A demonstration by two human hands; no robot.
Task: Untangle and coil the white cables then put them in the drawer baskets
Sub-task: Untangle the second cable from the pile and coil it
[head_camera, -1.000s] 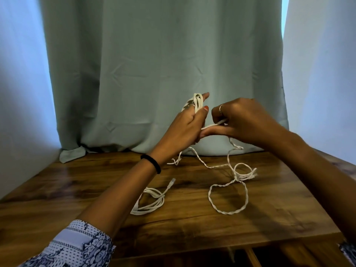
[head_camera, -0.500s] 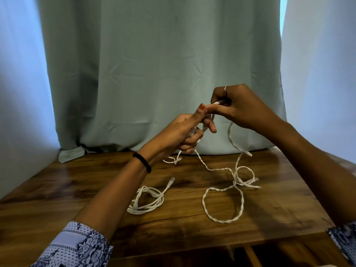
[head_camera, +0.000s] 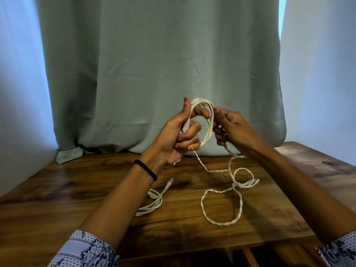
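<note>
A white twisted cable [head_camera: 221, 201] trails in loose loops over the wooden table [head_camera: 96, 199]. Its upper part forms a coil [head_camera: 209, 120] held in the air above the table's back edge. My left hand [head_camera: 179, 135] grips the coil's left side, with a plug end pinned under the fingers. My right hand [head_camera: 229, 128] pinches the coil's right side, and the strand runs down from it to the table. A second white cable [head_camera: 154, 199] with a clear plug lies bunched on the table beneath my left forearm, partly hidden by it.
A pale green curtain [head_camera: 154, 74] hangs behind the table, with white walls on both sides. Below the table's front edge a dark drawer opening [head_camera: 250, 257] shows. No baskets are in view.
Both hands have dropped slightly and come level. The cable between them has grown from a tight bunch into a wide round coil. The loops on the table have shifted a little.
</note>
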